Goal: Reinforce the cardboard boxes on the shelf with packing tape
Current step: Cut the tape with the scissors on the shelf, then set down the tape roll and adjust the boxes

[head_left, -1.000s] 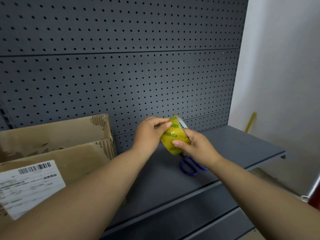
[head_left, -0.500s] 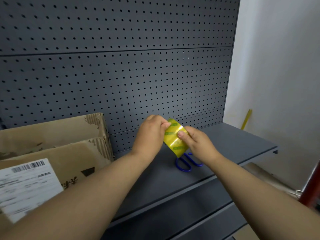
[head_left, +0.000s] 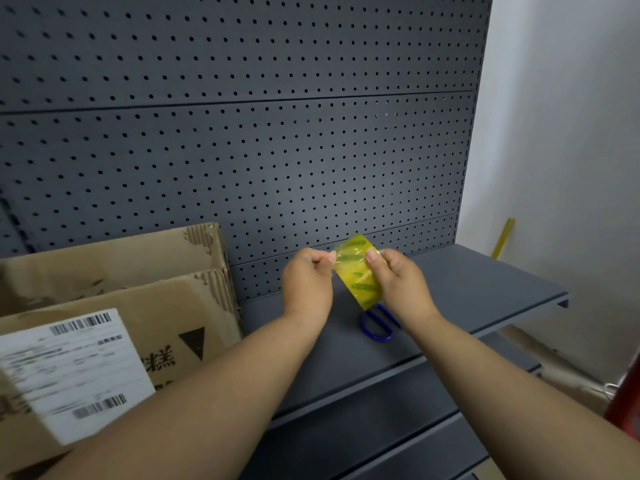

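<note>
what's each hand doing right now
Left hand: pinching at the tape roll edge, likely its loose end.
Right hand: holding the tape roll.

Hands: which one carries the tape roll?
The right hand: its fingers wrap around the yellow tape roll, while the left hand only pinches at the roll's upper edge.

The cardboard box (head_left: 114, 271) sits on the shelf (head_left: 485, 282) at the lower left of the frame, with the pegboard (head_left: 242, 150) behind it. At centre, the tape roll (head_left: 358, 271) is held above the shelf between the left hand (head_left: 306, 285) and the right hand (head_left: 403, 285). The scissors (head_left: 377, 327) lie on the shelf just below it.
</note>
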A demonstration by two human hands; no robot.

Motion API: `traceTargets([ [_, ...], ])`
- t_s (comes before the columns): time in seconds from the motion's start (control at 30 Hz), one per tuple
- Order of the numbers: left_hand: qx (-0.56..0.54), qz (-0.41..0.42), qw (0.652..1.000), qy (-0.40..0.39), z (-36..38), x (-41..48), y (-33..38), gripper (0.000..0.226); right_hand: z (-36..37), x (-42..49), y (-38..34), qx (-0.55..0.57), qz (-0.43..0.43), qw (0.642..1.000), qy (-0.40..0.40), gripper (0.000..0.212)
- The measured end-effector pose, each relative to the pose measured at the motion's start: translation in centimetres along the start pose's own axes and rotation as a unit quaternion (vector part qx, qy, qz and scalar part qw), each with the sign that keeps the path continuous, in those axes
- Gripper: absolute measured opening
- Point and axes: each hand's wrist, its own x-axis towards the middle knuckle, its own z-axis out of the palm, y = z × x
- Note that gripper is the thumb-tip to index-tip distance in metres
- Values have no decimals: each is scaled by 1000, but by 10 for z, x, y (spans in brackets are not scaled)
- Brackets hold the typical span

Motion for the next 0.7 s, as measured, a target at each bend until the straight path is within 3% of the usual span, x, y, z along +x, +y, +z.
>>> traceTargets([
  [0.13,-28,-24,998,42,0,1,5,10,7,-4,-16,-35,-51,998,33,30],
  [0.3,46,-33,998,40,-9,5,5,31,6,-4,-19,-61,-59,995,53,35],
  [0.47,128,61,990,-28,-39,4,18,29,6,4,-7,-164,-67,984,-3,27],
  [0.57,219,129,967,-17,-66,6,38,25,27,3,4,-283,-103,950,-79,27],
  [0.7,325,210,922,27,-110,6,56,25,67,-7,21,-427,-146,880,-146,47],
])
